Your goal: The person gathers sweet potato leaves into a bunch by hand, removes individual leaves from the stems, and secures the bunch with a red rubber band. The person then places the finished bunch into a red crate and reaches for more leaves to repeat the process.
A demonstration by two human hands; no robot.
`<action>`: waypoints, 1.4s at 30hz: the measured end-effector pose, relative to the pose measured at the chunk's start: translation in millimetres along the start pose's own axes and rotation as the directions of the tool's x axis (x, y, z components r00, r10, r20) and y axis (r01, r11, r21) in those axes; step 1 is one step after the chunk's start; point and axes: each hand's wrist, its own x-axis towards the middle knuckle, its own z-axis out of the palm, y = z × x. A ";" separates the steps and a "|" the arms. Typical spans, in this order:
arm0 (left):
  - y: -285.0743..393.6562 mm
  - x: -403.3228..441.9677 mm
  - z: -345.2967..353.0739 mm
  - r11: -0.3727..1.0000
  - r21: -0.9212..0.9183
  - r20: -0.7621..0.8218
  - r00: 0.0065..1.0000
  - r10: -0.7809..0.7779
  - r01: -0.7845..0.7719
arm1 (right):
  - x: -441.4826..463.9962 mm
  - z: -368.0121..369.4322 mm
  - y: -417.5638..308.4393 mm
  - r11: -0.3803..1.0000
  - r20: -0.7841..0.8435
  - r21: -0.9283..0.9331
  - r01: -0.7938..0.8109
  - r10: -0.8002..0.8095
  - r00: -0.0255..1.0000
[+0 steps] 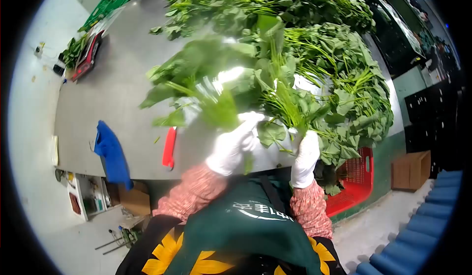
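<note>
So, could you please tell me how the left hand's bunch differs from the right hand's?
The left bunch in the left hand is motion-blurred; the right bunch in the right hand is sharper. The left bunch fans toward the picture's left, over the tabletop; the right bunch points upward in the picture, seen against the heap. Both are green, leafy and held in a white-gloved hand.

From the left hand (231, 148), bare tabletop (118, 93) is opening toward ten o'clock, running out to a red device (89, 57). A red tool (169, 148) is lying at nine o'clock, and a blue cloth (113, 152) is covering the edge beyond it. Held leaves (189, 66) are blocking eleven o'clock; piled greens (356, 73) are filling twelve to three. From the right hand (306, 159), a red crate (356, 191) is obstructing four o'clock.
</note>
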 end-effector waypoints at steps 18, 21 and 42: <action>-9.1 -8.5 -14.1 0.991 -0.046 -0.002 0.992 -0.126 0.125 | -14.5 26.4 -28.8 0.947 0.104 0.300 -0.112 0.085 0.991; -9.3 -13.1 -8.4 0.989 -0.027 0.000 0.990 -0.144 0.144 | -30.2 21.8 -32.7 0.834 0.101 0.526 -0.168 0.135 0.986; 1.1 -6.2 -39.2 1.000 -0.006 0.141 0.990 -0.027 0.028 | 22.8 12.0 -82.2 0.881 0.209 -0.141 0.452 -0.420 0.883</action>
